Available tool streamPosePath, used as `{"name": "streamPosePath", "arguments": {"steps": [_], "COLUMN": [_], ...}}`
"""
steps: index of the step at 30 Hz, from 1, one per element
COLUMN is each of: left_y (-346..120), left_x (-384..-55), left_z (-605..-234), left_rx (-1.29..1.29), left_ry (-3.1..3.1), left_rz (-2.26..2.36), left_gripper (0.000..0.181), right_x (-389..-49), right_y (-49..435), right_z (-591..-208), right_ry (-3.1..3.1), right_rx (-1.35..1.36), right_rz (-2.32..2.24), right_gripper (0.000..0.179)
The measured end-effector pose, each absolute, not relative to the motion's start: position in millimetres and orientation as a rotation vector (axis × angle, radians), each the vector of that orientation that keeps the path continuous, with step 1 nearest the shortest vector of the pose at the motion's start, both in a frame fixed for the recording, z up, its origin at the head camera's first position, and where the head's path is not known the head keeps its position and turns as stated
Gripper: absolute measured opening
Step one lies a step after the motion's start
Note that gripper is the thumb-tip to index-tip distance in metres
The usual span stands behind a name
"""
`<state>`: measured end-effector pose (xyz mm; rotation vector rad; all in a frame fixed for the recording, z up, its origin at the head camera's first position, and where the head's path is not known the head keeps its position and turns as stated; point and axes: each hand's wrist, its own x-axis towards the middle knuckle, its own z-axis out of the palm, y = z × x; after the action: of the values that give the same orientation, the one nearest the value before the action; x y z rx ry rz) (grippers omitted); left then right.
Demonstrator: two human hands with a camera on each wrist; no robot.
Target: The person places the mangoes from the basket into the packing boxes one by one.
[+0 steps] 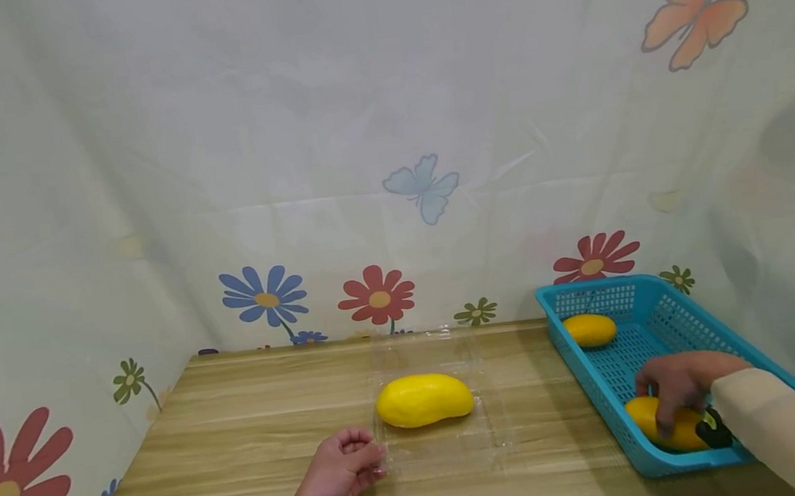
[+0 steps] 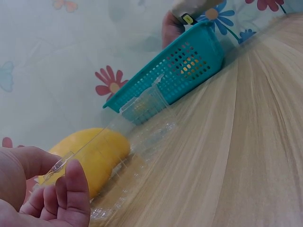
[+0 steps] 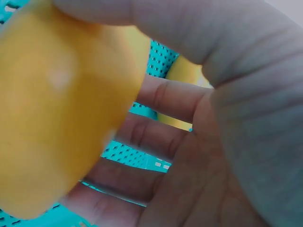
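Flower-and-butterfly sheeting hangs behind your wood-grain table, where a yellow fruit lies sideways in a clear plastic container. Your left hand pinches the near left edge of that plastic between thumb and forefinger. Off to your right, the blue basket holds another fruit against its far left side, and near its front end your right hand grips the nearer fruit, thumb on one side, fingers along the other. You appear to be at the step of picking up this piece; whether it has left the basket floor, you cannot tell. Next, it would seem to call for a secure hold and a lift clear of the rim, with your left hand steadying the light plastic.
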<state>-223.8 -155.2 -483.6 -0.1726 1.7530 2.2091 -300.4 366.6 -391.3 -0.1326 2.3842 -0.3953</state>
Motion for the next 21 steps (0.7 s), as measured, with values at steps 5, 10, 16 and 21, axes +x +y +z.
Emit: {"name": "streamPosePath", "arguments": {"steps": [5, 10, 16, 21], "left_y": [-154.0, -153.7, -154.6, -155.2], "left_x": [-225.3, -225.2, -225.8, -226.6], "left_z": [-483.7, -483.9, -483.7, -484.8], "left_rx": [-0.181, -0.182, -0.158, -0.155], "left_ry": [1.751, 1.75, 1.747, 1.739], "left_rz": [2.204, 2.207, 2.2, 2.205], "left_gripper": [0.035, 0.037, 0.038, 0.037], "right_x": [-298.8, -298.0, -300.1, -300.8], "right_y": [369.4, 373.4, 382.0, 386.6], "right_z": [-390.7, -387.7, -384.5, -379.5], "right_ry": [2.443, 2.485, 2.523, 2.584], "right_rx": [-0.159, -0.224, -0.324, -0.359], "right_rz": [-0.43, -0.471, -0.503, -0.473], "right_gripper": [0.042, 0.042, 0.045, 0.051]}}
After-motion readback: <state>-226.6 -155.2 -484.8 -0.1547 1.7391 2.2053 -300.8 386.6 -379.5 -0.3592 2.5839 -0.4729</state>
